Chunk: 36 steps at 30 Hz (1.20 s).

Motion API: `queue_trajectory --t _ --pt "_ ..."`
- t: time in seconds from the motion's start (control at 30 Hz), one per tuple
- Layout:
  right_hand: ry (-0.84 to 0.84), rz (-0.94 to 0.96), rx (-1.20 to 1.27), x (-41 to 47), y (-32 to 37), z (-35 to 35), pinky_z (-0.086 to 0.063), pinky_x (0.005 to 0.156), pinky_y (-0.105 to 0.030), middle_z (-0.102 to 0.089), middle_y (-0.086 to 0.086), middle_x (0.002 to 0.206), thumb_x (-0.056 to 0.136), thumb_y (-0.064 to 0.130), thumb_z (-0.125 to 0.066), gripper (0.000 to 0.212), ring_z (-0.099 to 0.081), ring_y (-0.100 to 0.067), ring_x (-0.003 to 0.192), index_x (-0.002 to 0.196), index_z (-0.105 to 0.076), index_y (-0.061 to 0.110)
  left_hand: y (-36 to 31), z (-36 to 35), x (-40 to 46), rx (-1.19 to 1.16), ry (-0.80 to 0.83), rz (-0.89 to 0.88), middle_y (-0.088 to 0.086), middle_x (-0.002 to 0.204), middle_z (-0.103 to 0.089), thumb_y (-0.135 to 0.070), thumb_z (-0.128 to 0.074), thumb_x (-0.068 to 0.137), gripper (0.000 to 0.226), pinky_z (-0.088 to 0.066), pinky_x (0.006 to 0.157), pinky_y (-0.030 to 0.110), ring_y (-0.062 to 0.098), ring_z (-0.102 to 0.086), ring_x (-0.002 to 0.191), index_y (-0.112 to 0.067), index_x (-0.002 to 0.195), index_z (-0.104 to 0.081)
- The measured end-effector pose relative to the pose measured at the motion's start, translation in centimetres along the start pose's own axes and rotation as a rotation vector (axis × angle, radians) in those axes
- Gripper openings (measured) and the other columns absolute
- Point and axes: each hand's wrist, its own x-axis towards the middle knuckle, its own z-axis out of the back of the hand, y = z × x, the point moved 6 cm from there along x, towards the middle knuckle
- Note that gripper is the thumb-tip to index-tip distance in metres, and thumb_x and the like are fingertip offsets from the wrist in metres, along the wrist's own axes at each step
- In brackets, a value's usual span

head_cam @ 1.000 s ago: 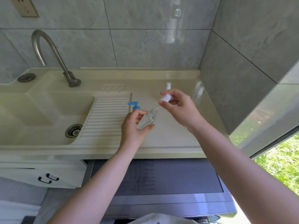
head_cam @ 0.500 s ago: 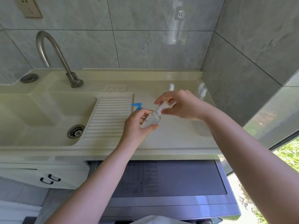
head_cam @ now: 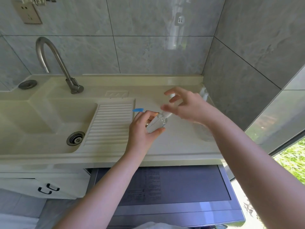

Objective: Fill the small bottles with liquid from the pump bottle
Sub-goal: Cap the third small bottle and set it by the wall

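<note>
Head view
Left hand: over the counter just right of the ribbed drainboard, fingers and thumb curled round a small clear bottle, which is tilted with its neck pointing up and right.
Small bottle's top: a white cap sits at the neck; motion blur hides whether it is seated.
Right hand: right of the drainboard, above the neck, fingers spread and blurred; whether they touch the cap cannot be told.
Pump bottle: only its blue nozzle shows, beside the drainboard's right edge; the left hand hides the body.
Other bottles: one white top shows behind the right hand; a clear body shows faintly past the wrist.
</note>
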Motion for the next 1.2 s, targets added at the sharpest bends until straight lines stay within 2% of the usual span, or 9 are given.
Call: queue_trajectory --t 0.1,0.23,0.4,0.53,0.7,0.8,0.93,1.03,1.2 --pt "-0.009 0.051 0.046 0.3 -0.8 0.6 -0.061 0.075 -0.035 -0.073 0.006 0.092 0.082 0.035 -0.077 0.013 -0.071 -0.014 0.073 0.093 -0.072 0.029 -0.4 -0.1 0.0 0.012 -0.009 -0.010 -0.008 0.101 -0.060 -0.016 -0.088 0.065 0.042 -0.052 0.078 0.026 0.007 -0.061 0.089 -0.021 0.100 -0.066" --pt "-0.260 -0.037 -0.263 -0.2 -0.7 1.0 -0.056 0.058 -0.026 -0.068 -0.004 0.056 0.085 0.074 -0.049 0.071 -0.067 -0.017 0.054 0.060 -0.062 0.009 -1.5 -0.9 -0.4 0.012 -0.009 -0.008 -0.007 0.099 -0.060 -0.015 -0.088 0.064 0.042 -0.044 0.076 0.011 0.002 -0.059 0.087 -0.023 0.099 -0.065" --pt "-0.096 -0.033 0.001 -1.0 -2.0 1.5 -0.059 0.077 -0.039 -0.071 0.008 0.095 0.080 0.073 -0.058 0.050 -0.068 -0.016 0.083 0.112 -0.065 0.035 -1.8 -2.0 -1.0 -0.001 0.013 0.021 -0.006 0.098 -0.059 -0.013 -0.087 0.066 0.042 -0.040 0.074 0.006 0.003 -0.060 0.086 -0.023 0.101 -0.065" --pt "-0.048 0.005 0.053 -1.6 -2.9 2.1 -0.062 0.072 -0.039 -0.073 0.005 0.083 0.083 0.035 -0.077 0.012 -0.072 -0.011 0.064 0.087 -0.073 0.024 -2.3 -2.8 -1.4 -0.003 0.032 0.021 -0.006 0.100 -0.060 -0.014 -0.086 0.067 0.039 -0.040 0.072 0.007 0.003 -0.059 0.087 -0.024 0.098 -0.064" --pt "-0.224 -0.162 -0.293 -2.3 -3.4 2.6 -0.058 0.071 -0.038 -0.071 -0.002 0.068 0.082 0.086 -0.032 0.083 -0.068 -0.021 0.068 0.074 -0.071 0.013 -2.5 -3.8 -1.9 -0.032 0.029 0.034 -0.008 0.099 -0.058 -0.016 -0.086 0.068 0.042 -0.044 0.079 0.012 0.004 -0.059 0.088 -0.026 0.103 -0.064" --pt "0.000 -0.051 -0.027 -2.4 -3.3 2.6 -0.057 0.083 -0.036 -0.071 0.009 0.100 0.080 0.068 -0.063 0.044 -0.068 -0.013 0.087 0.111 -0.069 0.036 -2.3 -4.0 -2.1 -0.027 0.018 0.044 -0.006 0.099 -0.059 -0.017 -0.086 0.068 0.041 -0.046 0.079 0.014 0.005 -0.060 0.088 -0.024 0.102 -0.064" --pt "-0.006 0.029 0.027 -2.6 -3.6 2.8 -0.062 0.077 -0.035 -0.074 0.006 0.086 0.082 0.034 -0.079 0.014 -0.072 -0.009 0.066 0.092 -0.075 0.025 -2.5 -4.2 -2.3 -0.034 0.024 0.066 -0.006 0.101 -0.060 -0.019 -0.086 0.069 0.040 -0.042 0.077 0.007 0.001 -0.059 0.089 -0.023 0.102 -0.064" --pt "-0.204 0.009 -0.114 -2.5 -3.7 3.0 -0.062 0.066 -0.036 -0.071 -0.001 0.060 0.080 0.063 -0.069 0.054 -0.070 -0.013 0.057 0.072 -0.072 0.010 -2.7 -4.4 -2.4 -0.044 0.034 0.076 -0.008 0.102 -0.060 -0.019 -0.086 0.070 0.042 -0.040 0.077 0.005 -0.002 -0.058 0.091 -0.024 0.105 -0.064" --pt "-0.008 0.053 0.035 -2.8 -3.7 2.5 -0.053 0.090 -0.028 -0.067 0.015 0.112 0.075 0.051 -0.080 0.052 -0.066 -0.003 0.093 0.122 -0.064 0.036 -2.5 -4.3 -2.2 -0.036 0.034 0.083 -0.008 0.102 -0.061 -0.020 -0.086 0.070 0.040 -0.040 0.076 0.005 -0.003 -0.058 0.089 -0.024 0.101 -0.062"
